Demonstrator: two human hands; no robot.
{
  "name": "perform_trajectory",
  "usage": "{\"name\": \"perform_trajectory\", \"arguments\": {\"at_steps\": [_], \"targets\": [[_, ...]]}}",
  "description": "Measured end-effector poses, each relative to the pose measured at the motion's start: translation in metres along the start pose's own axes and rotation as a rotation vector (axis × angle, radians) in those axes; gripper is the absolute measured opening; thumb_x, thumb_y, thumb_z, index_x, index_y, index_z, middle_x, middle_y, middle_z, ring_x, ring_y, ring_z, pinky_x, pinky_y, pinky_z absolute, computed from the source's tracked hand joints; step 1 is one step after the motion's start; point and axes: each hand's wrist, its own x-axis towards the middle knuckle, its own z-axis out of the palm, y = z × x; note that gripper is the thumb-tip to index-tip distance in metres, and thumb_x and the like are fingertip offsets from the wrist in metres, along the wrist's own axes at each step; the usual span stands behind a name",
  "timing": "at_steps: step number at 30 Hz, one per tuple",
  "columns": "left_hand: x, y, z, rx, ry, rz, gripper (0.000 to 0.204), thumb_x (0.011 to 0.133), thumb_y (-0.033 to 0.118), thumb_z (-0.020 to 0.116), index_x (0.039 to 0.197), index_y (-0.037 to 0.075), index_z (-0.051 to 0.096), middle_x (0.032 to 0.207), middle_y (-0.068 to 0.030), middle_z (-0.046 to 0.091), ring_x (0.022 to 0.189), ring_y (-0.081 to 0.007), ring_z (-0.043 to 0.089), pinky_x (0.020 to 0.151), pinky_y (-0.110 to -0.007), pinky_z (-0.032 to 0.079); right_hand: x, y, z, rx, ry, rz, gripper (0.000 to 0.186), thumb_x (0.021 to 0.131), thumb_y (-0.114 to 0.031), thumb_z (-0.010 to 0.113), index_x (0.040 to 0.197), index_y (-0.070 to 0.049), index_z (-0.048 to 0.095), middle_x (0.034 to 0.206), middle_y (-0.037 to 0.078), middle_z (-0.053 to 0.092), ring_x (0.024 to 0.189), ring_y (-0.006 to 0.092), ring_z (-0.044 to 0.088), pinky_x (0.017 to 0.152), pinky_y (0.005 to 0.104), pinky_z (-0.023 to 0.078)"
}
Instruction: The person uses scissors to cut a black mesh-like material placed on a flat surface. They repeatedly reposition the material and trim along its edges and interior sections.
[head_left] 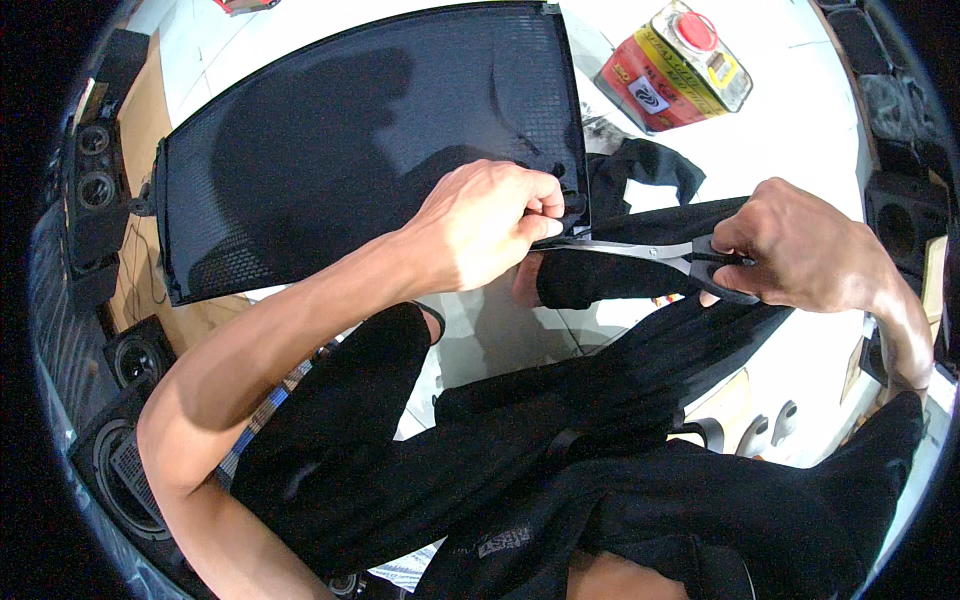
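Note:
A framed black mesh panel with one curved side lies tilted in front of me. At its right edge my left hand is closed in a pinch; what lies between the fingertips is hidden. My right hand grips a pair of scissors with dark handles and silver blades. The blades point left, their tips reaching the left fingertips beside the panel's lower right corner. From this angle I cannot tell whether the blades touch any material. A loose piece of black cloth lies just right of the panel.
A red and yellow metal can with a red cap stands on the pale tiled floor. Speaker boxes line the left side, and more dark boxes stand at the right. My black-trousered legs lie below my hands.

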Motion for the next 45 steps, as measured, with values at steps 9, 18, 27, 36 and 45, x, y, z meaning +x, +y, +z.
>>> {"name": "perform_trajectory", "arguments": {"at_steps": [9,18,27,36,45], "targets": [[-0.001,0.0,0.0,-0.002,0.001,0.002,0.013,0.089,0.016,0.069,0.092,0.004,0.067,0.079,-0.0103,0.068,0.07,-0.0256,0.065,0.067,-0.038,0.049,0.006,0.017,0.016,-0.085,0.169,-0.19,0.023,0.087,-0.013,0.073,0.072,0.0,0.062,0.058,0.01,0.057,0.057,0.0277,0.059,0.061,0.0416,0.045],[-0.001,0.0,0.0,0.001,-0.004,-0.014,0.012,0.089,0.015,0.069,0.092,0.004,0.066,0.078,-0.0101,0.067,0.074,-0.0256,0.065,0.069,-0.039,0.049,0.019,0.028,0.028,-0.162,0.213,-0.249,0.024,0.087,-0.018,0.071,0.081,0.004,0.062,0.069,0.021,0.063,0.075,0.0397,0.067,0.072,0.0474,0.052],[-0.002,-0.001,0.002,-0.016,0.024,-0.004,0.011,0.09,0.014,0.069,0.093,0.004,0.066,0.076,-0.0089,0.065,0.065,-0.0213,0.06,0.063,-0.037,0.047,0.024,0.034,0.031,-0.199,0.192,-0.29,0.022,0.085,-0.016,0.073,0.08,0.004,0.063,0.065,0.02,0.063,0.068,0.0396,0.067,0.064,0.0472,0.053],[-0.002,0.001,0.001,-0.022,0.037,-0.017,0.011,0.09,0.013,0.069,0.093,0.003,0.065,0.072,-0.0077,0.062,0.062,-0.0165,0.057,0.061,-0.034,0.045,0.02,0.033,0.038,-0.193,0.237,-0.286,0.022,0.088,-0.016,0.07,0.089,0.004,0.061,0.078,0.02,0.067,0.076,0.0382,0.068,0.07,0.0459,0.054],[-0.001,0.0,-0.002,-0.048,0.012,-0.032,0.012,0.09,0.012,0.07,0.091,0.002,0.065,0.069,-0.0064,0.061,0.061,-0.0141,0.055,0.061,-0.033,0.045,0.01,0.025,0.02,-0.212,0.046,-0.171,0.026,0.091,-0.02,0.066,0.09,0.005,0.059,0.075,0.02,0.065,0.078,0.0395,0.066,0.072,0.0476,0.052]]}}
